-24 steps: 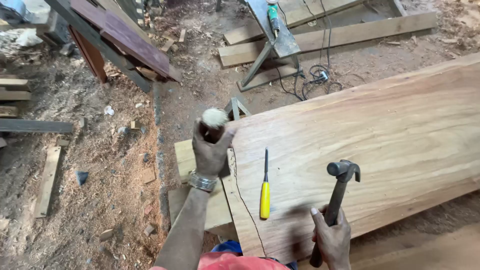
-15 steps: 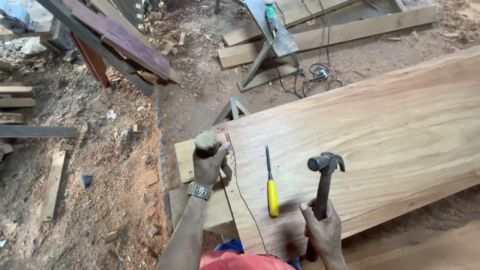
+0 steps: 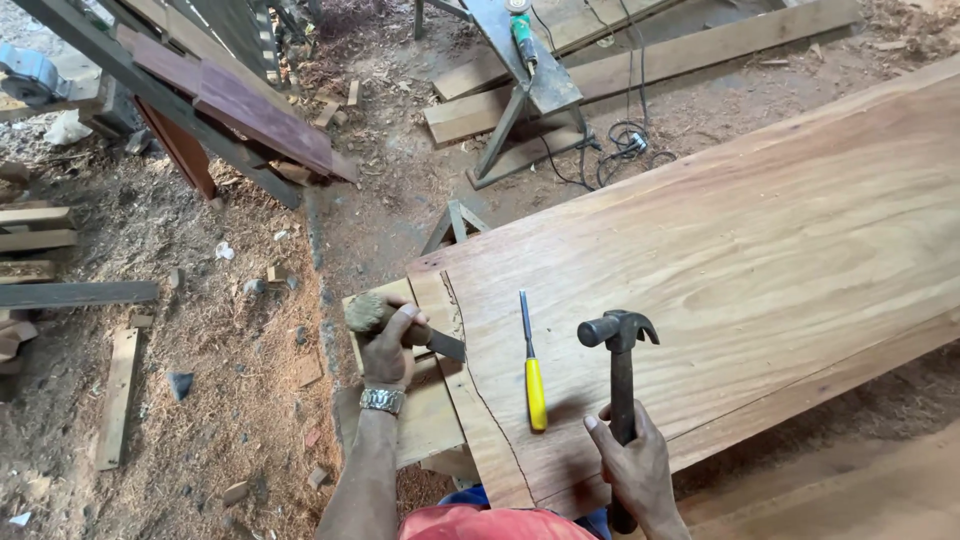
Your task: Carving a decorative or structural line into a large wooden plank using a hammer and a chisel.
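Left hand (image 3: 388,345) closed around a wooden-handled chisel (image 3: 405,325) at the plank (image 3: 760,230) edge; right hand (image 3: 635,465) gripping a claw hammer (image 3: 620,345) beside a yellow-handled screwdriver (image 3: 532,365).

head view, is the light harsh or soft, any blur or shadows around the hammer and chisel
Head view: soft, even daylight, no glare; the claw hammer casts only a faint shadow on the wide plank; the wooden-handled chisel in the left hand is sharp, no motion blur.

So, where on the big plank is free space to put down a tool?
The wide slab is bare right of the hammer. It is crowded at its near-left end: left hand with chisel, screwdriver, right hand.
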